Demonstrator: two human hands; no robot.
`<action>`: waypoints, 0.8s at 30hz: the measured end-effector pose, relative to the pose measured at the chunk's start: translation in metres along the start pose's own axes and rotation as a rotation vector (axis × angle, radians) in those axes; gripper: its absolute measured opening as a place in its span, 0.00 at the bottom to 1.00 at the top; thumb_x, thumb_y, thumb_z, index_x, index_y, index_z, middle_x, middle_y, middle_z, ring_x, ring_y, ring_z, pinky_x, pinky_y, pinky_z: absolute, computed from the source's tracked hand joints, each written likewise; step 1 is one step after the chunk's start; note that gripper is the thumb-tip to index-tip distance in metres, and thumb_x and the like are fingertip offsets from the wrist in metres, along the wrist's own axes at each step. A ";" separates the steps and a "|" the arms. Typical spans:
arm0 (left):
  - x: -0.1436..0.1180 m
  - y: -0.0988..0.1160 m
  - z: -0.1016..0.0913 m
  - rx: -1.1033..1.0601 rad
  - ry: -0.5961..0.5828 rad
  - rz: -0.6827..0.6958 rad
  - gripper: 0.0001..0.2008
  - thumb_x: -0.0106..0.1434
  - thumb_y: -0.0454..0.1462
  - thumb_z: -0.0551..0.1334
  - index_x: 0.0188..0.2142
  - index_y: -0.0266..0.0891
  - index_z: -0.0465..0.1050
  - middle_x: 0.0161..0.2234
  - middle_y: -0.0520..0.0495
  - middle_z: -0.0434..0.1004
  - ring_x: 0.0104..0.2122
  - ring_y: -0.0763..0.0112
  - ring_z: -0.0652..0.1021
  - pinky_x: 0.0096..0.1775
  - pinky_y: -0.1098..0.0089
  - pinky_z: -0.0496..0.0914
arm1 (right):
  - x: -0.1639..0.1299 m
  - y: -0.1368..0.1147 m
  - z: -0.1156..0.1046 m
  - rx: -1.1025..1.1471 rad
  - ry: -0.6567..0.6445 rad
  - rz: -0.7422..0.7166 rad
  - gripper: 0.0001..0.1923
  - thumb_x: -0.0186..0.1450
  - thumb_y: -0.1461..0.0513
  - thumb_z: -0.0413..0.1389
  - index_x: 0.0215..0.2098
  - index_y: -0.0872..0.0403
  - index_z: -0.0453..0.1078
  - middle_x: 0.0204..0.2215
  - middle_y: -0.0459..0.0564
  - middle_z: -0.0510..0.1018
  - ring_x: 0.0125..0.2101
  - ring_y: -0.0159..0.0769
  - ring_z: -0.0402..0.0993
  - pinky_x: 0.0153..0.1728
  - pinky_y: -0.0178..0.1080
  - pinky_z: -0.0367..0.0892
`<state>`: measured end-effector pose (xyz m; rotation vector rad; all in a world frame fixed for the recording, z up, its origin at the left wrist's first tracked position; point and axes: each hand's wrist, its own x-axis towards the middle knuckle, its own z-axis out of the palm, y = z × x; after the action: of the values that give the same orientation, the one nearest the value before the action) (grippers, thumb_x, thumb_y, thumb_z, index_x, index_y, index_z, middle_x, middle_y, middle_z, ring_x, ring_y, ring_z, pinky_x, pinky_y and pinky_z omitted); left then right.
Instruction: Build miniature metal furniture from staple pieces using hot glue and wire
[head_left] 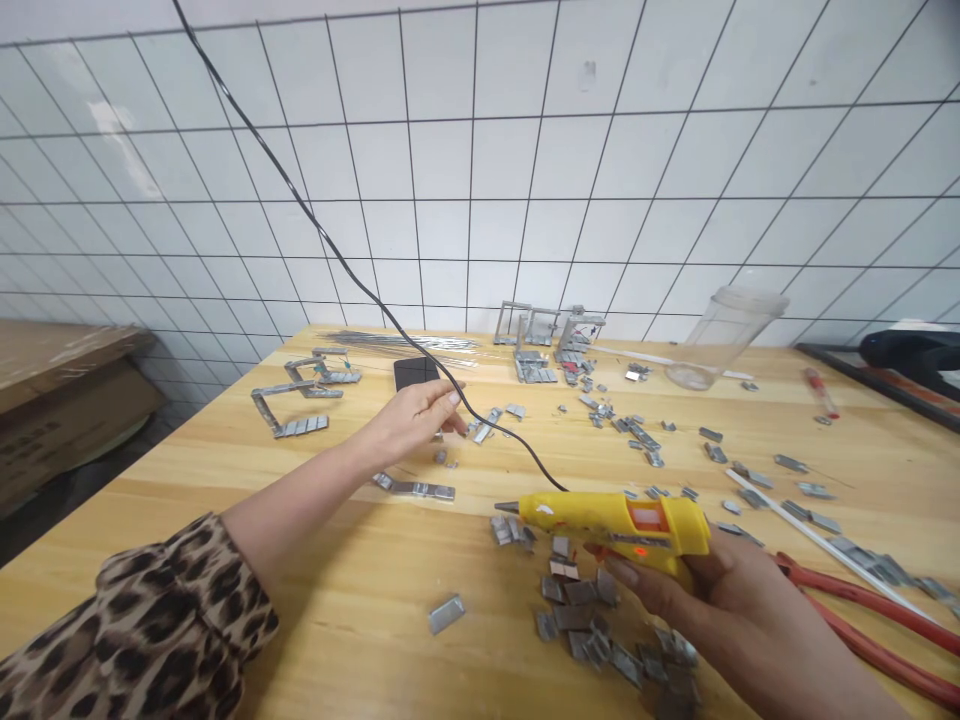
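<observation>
My right hand (757,610) grips a yellow hot glue gun (585,515), its metal nozzle pointing left above small grey metal pieces (581,590). An orange light glows on its side. My left hand (420,412) reaches over the table with its fingers stretched to the right and slightly apart, and I see nothing held in it. Close by its fingertips lie some small metal strips (487,425). A bent metal strip (416,488) rests on the wood below the left wrist, and one loose flat piece (447,614) lies nearer to me.
A black cord (352,268) slants down behind the glue gun. Bent metal frames (292,400) stand at left, more (536,345) at the back. Thin wires (397,342), a dark phone (415,372), a clear plastic jar (724,335), a white stick (817,535) and red-handled pliers (862,590) are on the table.
</observation>
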<state>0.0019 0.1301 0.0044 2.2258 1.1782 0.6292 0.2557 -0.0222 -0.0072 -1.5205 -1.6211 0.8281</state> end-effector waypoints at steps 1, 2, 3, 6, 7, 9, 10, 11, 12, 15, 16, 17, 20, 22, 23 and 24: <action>0.001 -0.001 0.001 -0.001 0.010 -0.006 0.24 0.68 0.46 0.45 0.52 0.33 0.69 0.39 0.42 0.81 0.32 0.66 0.80 0.33 0.70 0.71 | 0.000 0.000 0.000 0.018 -0.017 0.011 0.21 0.58 0.48 0.60 0.44 0.52 0.78 0.38 0.52 0.84 0.36 0.47 0.82 0.36 0.40 0.78; 0.002 -0.003 0.001 0.007 0.019 -0.011 0.24 0.67 0.45 0.47 0.55 0.32 0.66 0.41 0.42 0.81 0.32 0.67 0.80 0.32 0.70 0.72 | 0.000 -0.001 0.000 0.039 -0.038 0.025 0.21 0.59 0.48 0.59 0.44 0.52 0.78 0.39 0.52 0.84 0.37 0.47 0.81 0.38 0.40 0.77; 0.003 -0.003 0.000 0.025 0.027 -0.018 0.24 0.66 0.44 0.49 0.55 0.32 0.66 0.41 0.42 0.80 0.33 0.66 0.80 0.32 0.70 0.71 | 0.000 -0.001 -0.001 0.056 -0.064 0.038 0.21 0.59 0.49 0.59 0.45 0.52 0.77 0.40 0.52 0.84 0.38 0.47 0.81 0.39 0.40 0.77; -0.001 0.000 -0.006 0.135 0.049 -0.045 0.16 0.61 0.41 0.56 0.40 0.34 0.77 0.33 0.43 0.81 0.33 0.61 0.79 0.35 0.66 0.70 | -0.001 -0.001 -0.002 0.038 -0.081 0.047 0.20 0.60 0.49 0.58 0.44 0.52 0.77 0.41 0.51 0.84 0.39 0.48 0.81 0.39 0.41 0.77; -0.006 0.003 -0.009 0.180 0.055 -0.055 0.14 0.60 0.41 0.57 0.34 0.34 0.78 0.30 0.43 0.80 0.32 0.58 0.78 0.35 0.64 0.69 | -0.001 0.000 -0.003 0.024 -0.094 0.045 0.19 0.61 0.50 0.58 0.44 0.52 0.77 0.41 0.52 0.83 0.39 0.48 0.81 0.39 0.41 0.77; -0.021 0.012 -0.013 0.245 0.064 -0.060 0.13 0.59 0.41 0.59 0.28 0.35 0.78 0.27 0.42 0.78 0.33 0.54 0.76 0.36 0.61 0.68 | -0.002 0.001 -0.003 0.012 -0.104 0.053 0.18 0.61 0.50 0.57 0.43 0.52 0.77 0.41 0.52 0.84 0.38 0.49 0.81 0.38 0.42 0.77; -0.031 0.018 -0.014 0.261 0.039 -0.048 0.12 0.60 0.41 0.59 0.29 0.36 0.78 0.28 0.42 0.78 0.35 0.54 0.76 0.38 0.61 0.67 | -0.002 0.003 -0.003 0.010 -0.104 0.062 0.18 0.61 0.50 0.57 0.42 0.52 0.76 0.40 0.53 0.84 0.37 0.49 0.81 0.37 0.42 0.77; -0.043 0.024 -0.013 0.263 0.003 -0.030 0.10 0.59 0.40 0.60 0.30 0.38 0.78 0.30 0.44 0.79 0.36 0.56 0.76 0.38 0.62 0.67 | -0.002 0.004 -0.002 0.005 -0.107 0.066 0.17 0.60 0.50 0.58 0.41 0.52 0.76 0.39 0.53 0.84 0.36 0.49 0.81 0.36 0.43 0.77; -0.056 0.029 -0.011 0.258 -0.042 -0.019 0.09 0.60 0.39 0.60 0.31 0.40 0.78 0.31 0.46 0.79 0.36 0.58 0.76 0.38 0.63 0.67 | -0.002 0.006 -0.002 -0.003 -0.111 0.070 0.17 0.60 0.51 0.58 0.41 0.52 0.76 0.38 0.53 0.84 0.36 0.49 0.81 0.36 0.43 0.77; -0.093 0.044 0.002 0.302 -0.183 0.001 0.08 0.63 0.39 0.59 0.36 0.41 0.76 0.34 0.47 0.77 0.36 0.59 0.76 0.37 0.64 0.67 | -0.004 0.011 -0.001 -0.010 -0.157 0.091 0.15 0.61 0.52 0.57 0.40 0.52 0.76 0.35 0.51 0.83 0.35 0.47 0.80 0.39 0.45 0.76; -0.104 0.047 0.007 0.329 -0.209 -0.016 0.07 0.62 0.39 0.60 0.37 0.41 0.75 0.34 0.47 0.76 0.36 0.59 0.76 0.36 0.64 0.67 | -0.004 0.012 -0.001 0.008 -0.184 0.107 0.15 0.61 0.52 0.57 0.42 0.51 0.76 0.35 0.51 0.83 0.35 0.46 0.80 0.40 0.45 0.76; -0.112 0.049 0.012 0.348 -0.213 -0.040 0.07 0.62 0.41 0.61 0.36 0.41 0.74 0.33 0.47 0.76 0.36 0.59 0.76 0.36 0.63 0.67 | -0.005 0.012 -0.001 0.035 -0.216 0.124 0.16 0.61 0.53 0.58 0.44 0.51 0.76 0.36 0.50 0.83 0.35 0.46 0.79 0.40 0.44 0.76; -0.128 0.051 0.024 0.317 -0.276 -0.110 0.06 0.58 0.37 0.65 0.35 0.41 0.71 0.34 0.48 0.74 0.35 0.59 0.76 0.35 0.64 0.68 | -0.005 0.009 -0.001 0.111 -0.297 0.152 0.19 0.61 0.52 0.59 0.47 0.51 0.75 0.41 0.52 0.82 0.37 0.45 0.79 0.40 0.42 0.76; -0.131 0.047 0.030 0.289 -0.277 -0.101 0.06 0.56 0.34 0.65 0.34 0.40 0.70 0.33 0.49 0.74 0.34 0.61 0.76 0.35 0.64 0.68 | -0.005 0.004 0.001 0.136 -0.310 0.162 0.20 0.60 0.52 0.60 0.47 0.52 0.76 0.41 0.52 0.82 0.38 0.45 0.80 0.41 0.42 0.76; -0.132 0.044 0.033 0.283 -0.262 -0.081 0.06 0.56 0.32 0.64 0.33 0.40 0.70 0.33 0.50 0.73 0.33 0.61 0.76 0.34 0.65 0.67 | -0.005 0.002 0.003 0.135 -0.310 0.161 0.19 0.59 0.52 0.61 0.45 0.52 0.77 0.40 0.52 0.83 0.38 0.46 0.80 0.41 0.41 0.76; -0.132 0.041 0.036 0.278 -0.244 -0.055 0.05 0.56 0.31 0.63 0.33 0.40 0.69 0.32 0.50 0.73 0.32 0.62 0.75 0.34 0.65 0.67 | -0.005 0.000 0.004 0.130 -0.311 0.163 0.18 0.58 0.52 0.62 0.44 0.52 0.78 0.38 0.52 0.83 0.37 0.46 0.80 0.39 0.41 0.77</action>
<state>-0.0190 -0.0097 -0.0156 2.4051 1.2550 0.1708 0.2519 -0.0269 -0.0095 -1.5017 -1.6369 1.2884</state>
